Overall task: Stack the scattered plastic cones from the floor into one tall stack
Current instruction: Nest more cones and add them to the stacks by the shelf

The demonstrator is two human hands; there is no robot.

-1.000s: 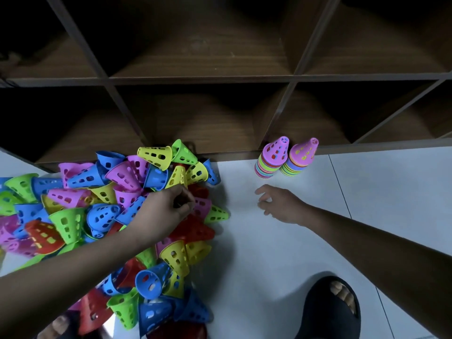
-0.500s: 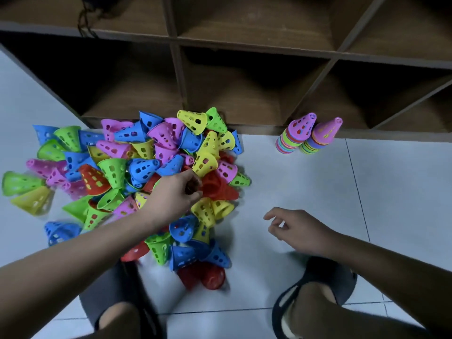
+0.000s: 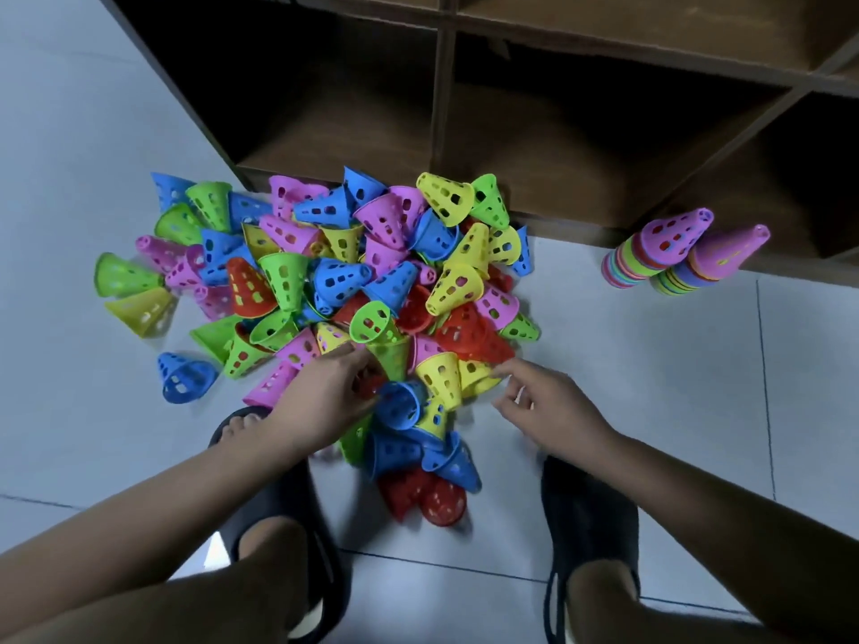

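At the near edge of the pile, the left hand lay among the cones, its grip hidden, so whether it held one could not be told. The right hand hovered just beside a yellow cone, grip loose and empty. Picking looked to be the step in hand. Next, one cone wanted pinching free and carrying to the two stacks by the shelf. Loose cones on the floor ran to several dozen, too overlapped to count.

The person wore chunky black open-toed slides, left sandal and right sandal, on bare feet.
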